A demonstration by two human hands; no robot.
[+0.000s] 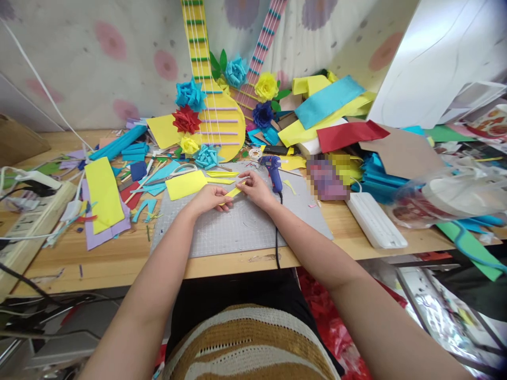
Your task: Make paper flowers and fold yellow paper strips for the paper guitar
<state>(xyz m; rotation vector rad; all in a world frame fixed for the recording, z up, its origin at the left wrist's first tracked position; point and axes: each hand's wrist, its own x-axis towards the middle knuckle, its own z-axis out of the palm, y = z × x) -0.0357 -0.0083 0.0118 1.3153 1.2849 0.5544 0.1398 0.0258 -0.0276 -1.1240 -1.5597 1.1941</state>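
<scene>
Between both hands, over the grey cutting mat (237, 232), is a narrow yellow paper strip (233, 193). My left hand (209, 199) pinches its lower left end, fingers closed. At the upper right end, the fingertips of my right hand (255, 189) grip the same strip. A yellow paper sheet (187, 184) lies on the mat just left of my left hand. Further thin yellow strips (222, 177) rest behind the hands. Right of my right hand lies a blue hot glue gun (272, 171), its black cord running toward the table's front edge.
A yellow paper guitar (225, 124) with paper flowers leans at the back. Scissors (184, 169) and paper scraps lie to the left. Piled coloured paper (328, 105) and a white power strip (376, 219) are on the right. Another power strip (31, 227) stands at the left edge.
</scene>
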